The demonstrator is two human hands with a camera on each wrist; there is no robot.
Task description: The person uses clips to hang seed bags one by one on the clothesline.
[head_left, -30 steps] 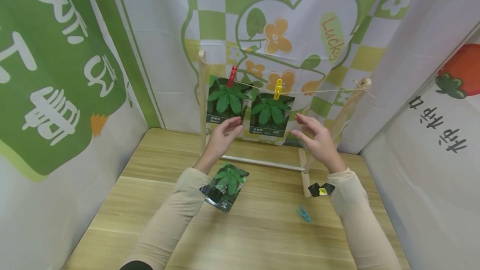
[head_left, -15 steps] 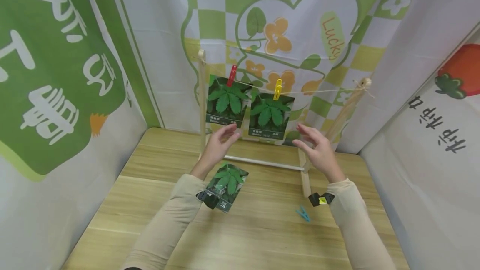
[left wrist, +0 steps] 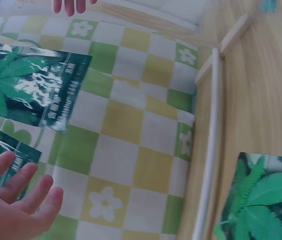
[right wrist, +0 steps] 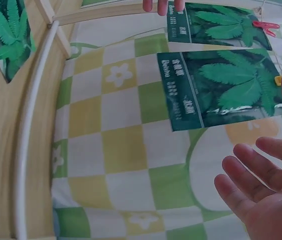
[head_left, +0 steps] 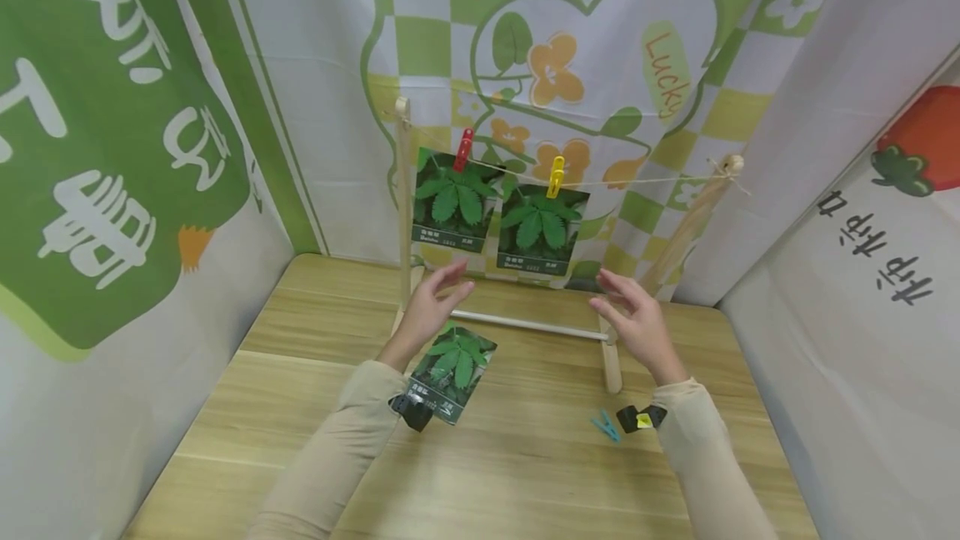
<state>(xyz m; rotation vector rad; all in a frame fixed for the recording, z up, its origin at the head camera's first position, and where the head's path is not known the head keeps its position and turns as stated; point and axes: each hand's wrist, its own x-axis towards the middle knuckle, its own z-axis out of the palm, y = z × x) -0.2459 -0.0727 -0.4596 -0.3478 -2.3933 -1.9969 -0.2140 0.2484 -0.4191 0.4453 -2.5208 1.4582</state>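
Note:
Two green leaf-printed packets hang from a string on a wooden stand. A red clothespin (head_left: pixel 462 150) holds the left packet (head_left: pixel 453 205), and a yellow clothespin (head_left: pixel 556 177) holds the right packet (head_left: pixel 542 232). My left hand (head_left: pixel 431 307), empty with relaxed fingers, hovers below the left packet. Right of the hanging packets, my right hand (head_left: pixel 636 319) is also empty, its fingers loosely spread. A third leaf-printed packet (head_left: pixel 454 369) lies on the table near my left wrist, partly covered by the wrist camera. A blue clothespin (head_left: pixel 605 425) lies near my right wrist.
The stand's right post (head_left: pixel 693 227) and left post (head_left: pixel 405 198) carry the string (head_left: pixel 645 182). A white rod (head_left: pixel 528 324) joins them low down. Behind hangs a checkered curtain (head_left: pixel 420 48); printed cloth walls flank the wooden table (head_left: pixel 525 473).
Both hands have moved down and back toward me, away from the hanging packets. More of the left packet's lower edge now shows. The packets and clothespins stay in place.

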